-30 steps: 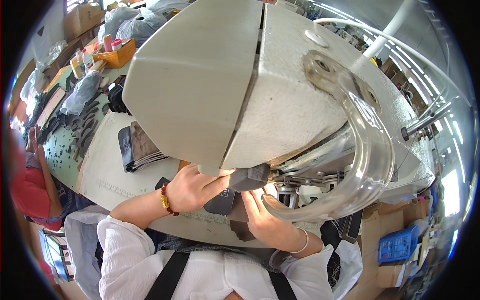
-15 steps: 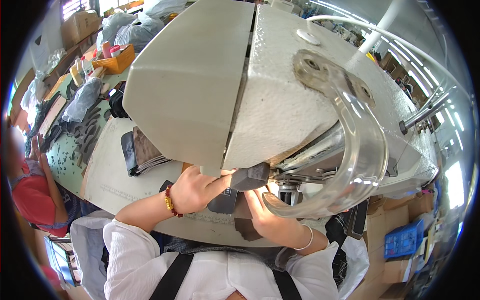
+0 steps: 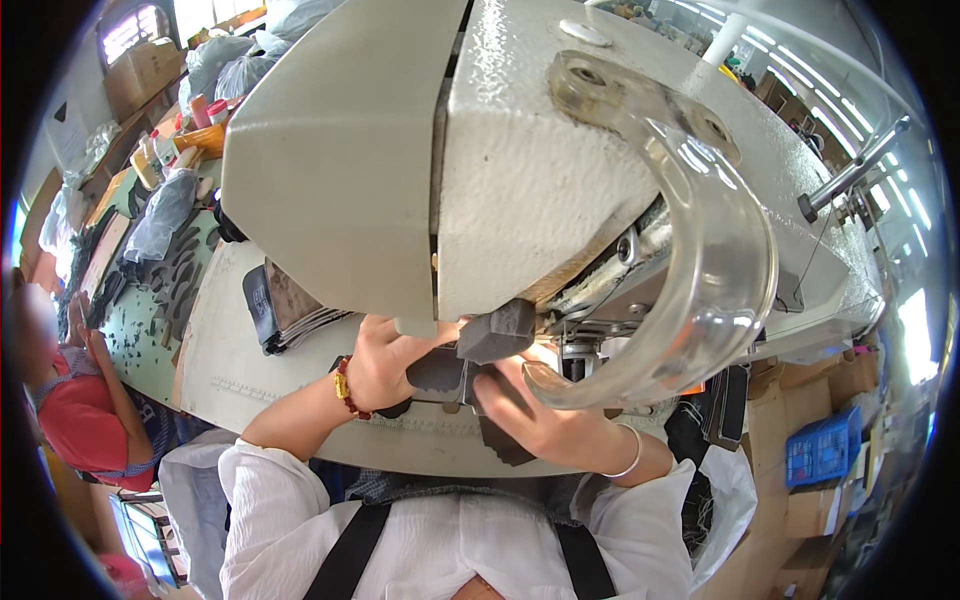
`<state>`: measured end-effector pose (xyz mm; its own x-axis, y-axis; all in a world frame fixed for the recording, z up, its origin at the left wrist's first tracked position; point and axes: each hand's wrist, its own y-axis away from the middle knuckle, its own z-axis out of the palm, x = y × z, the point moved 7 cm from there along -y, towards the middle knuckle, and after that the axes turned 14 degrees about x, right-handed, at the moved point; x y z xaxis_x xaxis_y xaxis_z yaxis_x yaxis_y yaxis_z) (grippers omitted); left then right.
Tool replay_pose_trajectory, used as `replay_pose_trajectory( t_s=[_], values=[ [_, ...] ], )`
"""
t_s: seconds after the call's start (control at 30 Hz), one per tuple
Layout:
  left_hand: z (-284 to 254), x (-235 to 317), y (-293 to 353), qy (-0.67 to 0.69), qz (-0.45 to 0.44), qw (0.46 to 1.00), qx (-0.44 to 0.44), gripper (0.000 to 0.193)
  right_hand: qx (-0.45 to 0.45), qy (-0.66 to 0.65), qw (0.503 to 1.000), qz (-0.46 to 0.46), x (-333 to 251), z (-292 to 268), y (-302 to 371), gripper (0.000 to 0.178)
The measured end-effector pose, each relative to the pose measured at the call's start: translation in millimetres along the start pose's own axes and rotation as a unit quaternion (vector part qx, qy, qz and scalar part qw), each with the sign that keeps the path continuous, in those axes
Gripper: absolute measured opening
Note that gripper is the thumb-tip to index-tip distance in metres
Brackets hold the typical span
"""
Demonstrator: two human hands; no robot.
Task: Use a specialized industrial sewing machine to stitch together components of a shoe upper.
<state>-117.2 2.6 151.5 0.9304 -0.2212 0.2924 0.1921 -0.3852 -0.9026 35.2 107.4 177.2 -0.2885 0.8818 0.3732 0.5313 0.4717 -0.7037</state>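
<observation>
A pale sewing machine (image 3: 545,160) fills the middle of the view, with a clear curved guard (image 3: 715,270) at its right side. My left hand (image 3: 383,362), with a beaded bracelet, bends its fingers around a dark grey flat piece (image 3: 437,369) below the machine head. Its fingertips are partly hidden behind a dark grey block (image 3: 497,333) at the machine's lower edge. From the right, my right hand (image 3: 545,425) closes its fingers on a dark brown flat piece (image 3: 503,442) hanging toward the table's front edge. The guard hides part of this hand.
A stack of dark cut pieces (image 3: 290,308) lies on the white table (image 3: 235,345) at left. Beyond it, a green table (image 3: 140,345) carries scattered cuttings and a plastic bag (image 3: 165,215). A person (image 3: 95,400) sits at far left. A blue crate (image 3: 823,448) stands at right.
My view has shifted slightly, so the machine appears further left and higher. Right-hand fingers have moved left over the dark pieces, and more of the grey piece shows beside my left hand.
</observation>
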Motion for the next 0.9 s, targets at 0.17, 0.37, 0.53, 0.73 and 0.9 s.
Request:
replay_pose_trajectory(
  t_s=[0.17, 0.37, 0.53, 0.73, 0.9],
  values=[
    [-1.1, -1.3, -3.2, 0.105, -0.083, 0.991, 0.019, 0.037, 0.097, -0.100, 0.990, 0.007, -5.3, -2.0, -0.9, 0.015],
    [-0.6, 17.7, -13.4, 0.054, 0.097, 0.994, -0.022, 0.036, 0.118, -0.065, 0.991, -0.008, -7.4, -6.8, 6.9, 0.017],
    [-3.2, 24.9, -11.9, -0.033, 0.183, 0.981, -0.051, 0.032, 0.116, -0.087, 0.989, 0.005, -5.5, -7.0, 7.8, 0.018],
    [-0.5, 31.0, -9.9, -0.027, 0.234, 0.972, -0.011, 0.027, 0.125, -0.105, 0.987, -0.007, -3.4, -7.2, 2.9, 0.020],
    [-0.1, 32.4, -9.1, -0.032, 0.239, 0.970, 0.005, 0.026, 0.140, -0.129, 0.982, 0.001, -3.0, -7.3, 3.2, 0.024]
  ],
)
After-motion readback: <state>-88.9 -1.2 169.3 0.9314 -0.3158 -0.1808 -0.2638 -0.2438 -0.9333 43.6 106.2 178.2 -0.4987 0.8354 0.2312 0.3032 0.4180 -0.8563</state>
